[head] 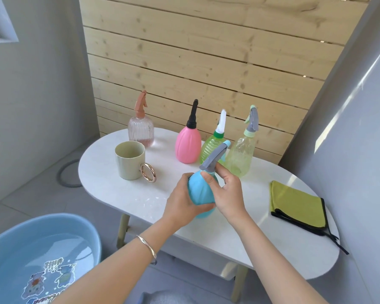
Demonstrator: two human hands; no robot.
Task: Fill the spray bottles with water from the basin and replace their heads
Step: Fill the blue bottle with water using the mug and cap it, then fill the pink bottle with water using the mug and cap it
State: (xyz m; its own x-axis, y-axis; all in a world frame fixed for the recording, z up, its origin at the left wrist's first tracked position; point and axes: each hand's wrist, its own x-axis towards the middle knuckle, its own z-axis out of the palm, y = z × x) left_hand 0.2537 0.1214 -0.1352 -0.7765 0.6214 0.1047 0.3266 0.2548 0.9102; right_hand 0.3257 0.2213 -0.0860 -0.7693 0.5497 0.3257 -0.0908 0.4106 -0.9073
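Observation:
A light blue spray bottle (199, 189) with a grey head (215, 157) is tilted above the white table (123, 198). My left hand (182, 202) grips its body from below. My right hand (226, 191) grips the bottle's neck just under the head. Behind stand a clear pink ribbed bottle (140, 130) with a brown head, a pink bottle (188, 145) with a black head, a green bottle (211, 148) with a white head and a pale green bottle (241, 154) with a grey head. The blue basin (42, 257) with water sits at the lower left.
A beige mug (130, 160) with a gold ring handle stands on the table's left part. A folded yellow-green cloth (298, 205) with black edging lies at the right end. A wooden slat wall is behind, grey walls on both sides.

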